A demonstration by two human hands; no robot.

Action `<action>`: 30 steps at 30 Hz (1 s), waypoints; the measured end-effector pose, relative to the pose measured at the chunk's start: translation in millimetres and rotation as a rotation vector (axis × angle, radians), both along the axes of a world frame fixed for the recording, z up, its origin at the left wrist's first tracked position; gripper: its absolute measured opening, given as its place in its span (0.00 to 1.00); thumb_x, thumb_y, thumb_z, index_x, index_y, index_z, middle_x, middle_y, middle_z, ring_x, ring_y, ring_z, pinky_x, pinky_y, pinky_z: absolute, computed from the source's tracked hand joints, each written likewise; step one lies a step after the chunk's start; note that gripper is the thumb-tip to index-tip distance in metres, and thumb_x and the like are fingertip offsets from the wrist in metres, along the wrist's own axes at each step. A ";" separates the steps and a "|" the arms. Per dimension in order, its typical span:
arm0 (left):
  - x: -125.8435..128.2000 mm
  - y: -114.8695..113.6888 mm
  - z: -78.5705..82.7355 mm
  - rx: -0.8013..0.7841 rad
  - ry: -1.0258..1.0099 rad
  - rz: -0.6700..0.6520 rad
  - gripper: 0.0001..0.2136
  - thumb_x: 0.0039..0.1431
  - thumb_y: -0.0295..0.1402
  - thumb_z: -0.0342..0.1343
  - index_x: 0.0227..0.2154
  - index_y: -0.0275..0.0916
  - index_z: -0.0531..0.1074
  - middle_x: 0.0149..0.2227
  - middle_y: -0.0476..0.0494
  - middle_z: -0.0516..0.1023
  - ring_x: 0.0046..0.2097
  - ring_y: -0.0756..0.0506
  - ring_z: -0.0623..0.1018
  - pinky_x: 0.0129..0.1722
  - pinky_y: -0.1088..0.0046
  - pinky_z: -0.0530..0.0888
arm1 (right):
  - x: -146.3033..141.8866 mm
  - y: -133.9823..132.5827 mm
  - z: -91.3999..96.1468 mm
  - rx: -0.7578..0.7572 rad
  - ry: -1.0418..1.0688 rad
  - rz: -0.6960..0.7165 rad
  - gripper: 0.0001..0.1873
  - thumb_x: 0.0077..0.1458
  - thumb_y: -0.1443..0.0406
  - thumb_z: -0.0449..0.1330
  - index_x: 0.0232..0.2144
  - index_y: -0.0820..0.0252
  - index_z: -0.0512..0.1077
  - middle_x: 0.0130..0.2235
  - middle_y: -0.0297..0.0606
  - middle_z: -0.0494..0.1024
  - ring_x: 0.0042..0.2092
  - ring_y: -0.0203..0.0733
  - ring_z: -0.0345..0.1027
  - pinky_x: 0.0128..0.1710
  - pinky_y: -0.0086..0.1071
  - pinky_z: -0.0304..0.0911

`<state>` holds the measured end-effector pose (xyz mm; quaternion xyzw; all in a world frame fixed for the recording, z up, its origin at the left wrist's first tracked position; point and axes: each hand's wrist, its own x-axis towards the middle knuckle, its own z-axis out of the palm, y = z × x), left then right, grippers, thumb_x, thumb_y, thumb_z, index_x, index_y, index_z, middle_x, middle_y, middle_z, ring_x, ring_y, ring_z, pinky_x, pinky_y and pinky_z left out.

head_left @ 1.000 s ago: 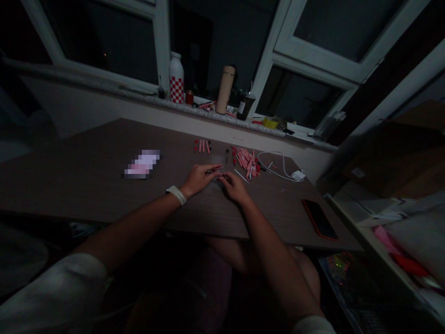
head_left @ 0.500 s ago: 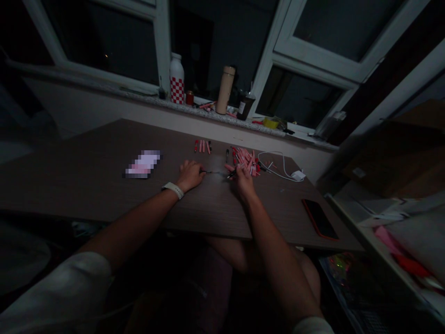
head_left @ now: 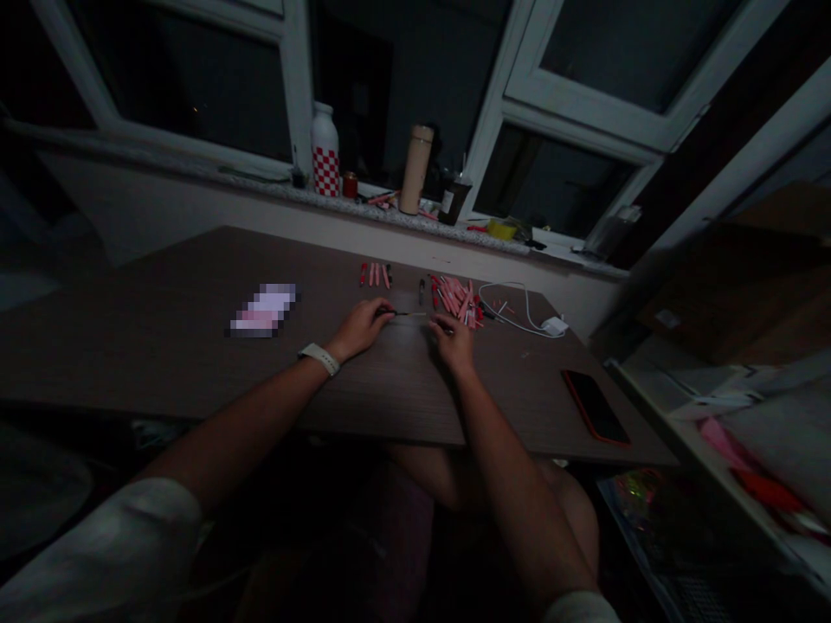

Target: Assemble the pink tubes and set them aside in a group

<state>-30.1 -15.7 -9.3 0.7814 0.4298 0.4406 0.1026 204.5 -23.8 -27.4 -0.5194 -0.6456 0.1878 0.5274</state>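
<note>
My left hand [head_left: 363,327], with a pale watch on its wrist, is closed on the dark end of a slim pen-like stick [head_left: 409,313]. The stick points right, and its far end is thin and pale. Close to that end is my right hand [head_left: 454,342], its fingers pinched around something small and dark that I cannot make out. Just beyond the right hand lies a pile of pink pens [head_left: 458,296], with red and black ones among them. A short row of pink, red and dark pens [head_left: 376,275] lies behind my left hand, and a single dark pen [head_left: 421,291] between row and pile.
A white cable with a charger [head_left: 553,326] lies right of the pile. A phone [head_left: 594,405] rests near the right edge, and a blurred-out screen [head_left: 263,310] on the left. On the windowsill stand a checkered bottle [head_left: 325,151], a beige flask [head_left: 415,170] and a dark cup [head_left: 453,201].
Both hands have shifted slightly, the left one up and to the right. The stick's pale end now shows more clearly, and the dark thing at my right fingers shows less.
</note>
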 end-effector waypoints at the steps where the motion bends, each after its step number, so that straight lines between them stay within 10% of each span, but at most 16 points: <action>1: 0.2 -0.1 0.0 0.010 -0.010 -0.006 0.10 0.66 0.38 0.53 0.43 0.39 0.74 0.45 0.41 0.80 0.48 0.41 0.77 0.52 0.61 0.72 | 1.0 0.4 -0.6 0.005 -0.024 -0.014 0.13 0.56 0.61 0.63 0.41 0.59 0.81 0.44 0.45 0.84 0.47 0.50 0.77 0.52 0.43 0.69; 30: 3.1 -10.3 9.0 0.053 0.085 -0.031 0.09 0.63 0.37 0.58 0.41 0.40 0.79 0.40 0.42 0.82 0.44 0.41 0.75 0.48 0.62 0.71 | 0.9 -11.0 11.0 0.084 -0.468 -0.092 0.12 0.59 0.63 0.64 0.44 0.54 0.82 0.44 0.43 0.81 0.50 0.51 0.70 0.54 0.43 0.60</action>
